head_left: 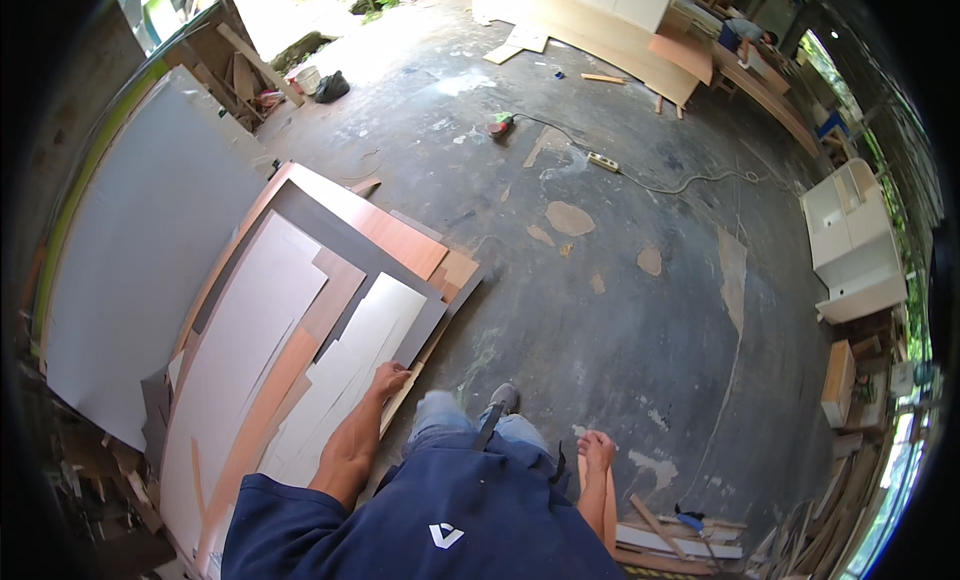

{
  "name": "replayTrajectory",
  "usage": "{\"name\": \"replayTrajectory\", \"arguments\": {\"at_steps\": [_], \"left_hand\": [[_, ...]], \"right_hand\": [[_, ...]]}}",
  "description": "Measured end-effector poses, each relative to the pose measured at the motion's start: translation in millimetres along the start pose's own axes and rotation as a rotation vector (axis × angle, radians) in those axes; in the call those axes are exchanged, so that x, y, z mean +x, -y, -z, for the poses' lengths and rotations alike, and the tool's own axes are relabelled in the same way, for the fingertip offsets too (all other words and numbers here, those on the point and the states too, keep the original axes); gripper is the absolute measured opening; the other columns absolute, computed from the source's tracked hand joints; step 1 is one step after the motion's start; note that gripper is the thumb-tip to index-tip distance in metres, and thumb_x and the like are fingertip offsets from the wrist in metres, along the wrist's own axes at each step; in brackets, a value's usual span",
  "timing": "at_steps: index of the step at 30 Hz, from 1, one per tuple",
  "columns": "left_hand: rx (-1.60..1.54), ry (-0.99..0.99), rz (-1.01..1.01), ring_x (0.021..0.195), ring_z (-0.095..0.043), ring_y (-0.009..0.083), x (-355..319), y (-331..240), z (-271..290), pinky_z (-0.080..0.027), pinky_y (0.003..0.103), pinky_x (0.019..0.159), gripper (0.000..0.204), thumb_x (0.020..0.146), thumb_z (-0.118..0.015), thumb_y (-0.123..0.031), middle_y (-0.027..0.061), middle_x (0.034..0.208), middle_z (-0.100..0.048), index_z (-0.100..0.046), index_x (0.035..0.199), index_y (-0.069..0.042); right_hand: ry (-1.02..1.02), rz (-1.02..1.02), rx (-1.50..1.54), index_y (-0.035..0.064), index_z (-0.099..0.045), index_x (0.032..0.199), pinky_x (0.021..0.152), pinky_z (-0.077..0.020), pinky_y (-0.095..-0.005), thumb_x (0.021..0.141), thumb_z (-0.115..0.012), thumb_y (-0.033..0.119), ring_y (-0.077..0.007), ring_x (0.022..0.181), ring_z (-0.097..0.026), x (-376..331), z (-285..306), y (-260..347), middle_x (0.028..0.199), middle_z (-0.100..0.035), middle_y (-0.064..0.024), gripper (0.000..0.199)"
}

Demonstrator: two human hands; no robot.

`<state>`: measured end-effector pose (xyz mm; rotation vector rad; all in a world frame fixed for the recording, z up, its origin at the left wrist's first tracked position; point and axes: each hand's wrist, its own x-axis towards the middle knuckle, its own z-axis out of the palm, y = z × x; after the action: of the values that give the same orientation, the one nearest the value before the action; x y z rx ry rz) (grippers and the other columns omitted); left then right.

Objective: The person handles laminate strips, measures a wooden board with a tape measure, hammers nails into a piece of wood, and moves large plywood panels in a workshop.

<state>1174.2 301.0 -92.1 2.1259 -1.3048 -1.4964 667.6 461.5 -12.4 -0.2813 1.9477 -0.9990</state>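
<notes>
My left hand, its fingers curled, is at the near right edge of a stack of boards, beside a long white panel. What its fingers close on, if anything, is too small to tell. Down by my right side, my right hand is closed at the upper end of a narrow pinkish board. Part of that board is hidden behind my forearm. White, grey and wood-coloured sheets lie in the stack, including a wide white panel left of the pinkish strips.
A large grey-white sheet leans at the left. On the floor lie a red-and-green power tool, its cable and a power strip. A white cabinet stands right; wood offcuts lie lower right. Another person bends over a far bench.
</notes>
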Motion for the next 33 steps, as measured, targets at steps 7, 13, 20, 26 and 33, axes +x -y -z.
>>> {"name": "replayTrajectory", "arguments": {"at_steps": [7,13,20,26,33], "left_hand": [[-0.134,-0.238,0.376,0.069,-0.069,0.0248,19.0,-0.2,-3.4,-0.055,0.035,0.066,0.032,0.078,-0.068,-0.026,0.0177,0.079,-0.070,-0.071,0.091,0.003],[-0.240,-0.194,0.686,0.057,-0.062,0.0172,73.9,-89.8,-22.2,-0.049,0.031,0.046,0.021,0.083,-0.069,-0.018,0.0100,0.073,-0.066,-0.068,0.091,0.001],[-0.369,-0.356,0.334,0.075,-0.069,0.0233,211.9,-228.9,-9.9,-0.054,0.035,0.070,0.033,0.080,-0.070,-0.027,0.0160,0.086,-0.070,-0.069,0.096,0.001],[-0.459,-0.501,0.189,0.078,-0.068,0.0230,310.3,-338.7,48.9,-0.054,0.034,0.071,0.033,0.081,-0.069,-0.025,0.0153,0.092,-0.070,-0.067,0.100,0.002],[-0.733,-0.538,0.536,0.085,-0.067,0.0230,407.6,-389.2,53.8,-0.053,0.036,0.075,0.026,0.079,-0.068,-0.022,0.0136,0.087,-0.070,-0.069,0.094,-0.001]], "right_hand": [[0.141,0.145,-0.079,0.0022,-0.065,0.096,0.058,-0.0509,-0.0243,0.091,-0.061,0.015,-0.0132,0.070,-0.065,184.6,-45.1,222.4,0.084,-0.068,-0.0054,0.015],[0.245,0.183,-0.209,0.0032,-0.065,0.096,0.057,-0.0513,-0.0264,0.091,-0.061,0.016,-0.0145,0.071,-0.066,321.3,-137.7,322.0,0.085,-0.067,-0.0055,0.014],[0.379,0.087,-0.428,0.0021,-0.064,0.100,0.056,-0.0512,-0.0281,0.089,-0.061,0.014,-0.0168,0.070,-0.066,420.7,-208.4,387.0,0.084,-0.067,-0.0070,0.017],[0.271,-0.072,-0.650,0.0025,-0.063,0.093,0.052,-0.0517,-0.0299,0.088,-0.059,0.010,-0.0164,0.064,-0.065,511.9,-241.4,440.8,0.079,-0.066,-0.0064,0.010],[0.327,-0.213,-0.748,-0.0002,-0.063,0.089,0.046,-0.0517,-0.0321,0.087,-0.059,0.008,-0.0203,0.060,-0.065,622.4,-339.1,537.8,0.075,-0.065,-0.0094,0.009]]}}
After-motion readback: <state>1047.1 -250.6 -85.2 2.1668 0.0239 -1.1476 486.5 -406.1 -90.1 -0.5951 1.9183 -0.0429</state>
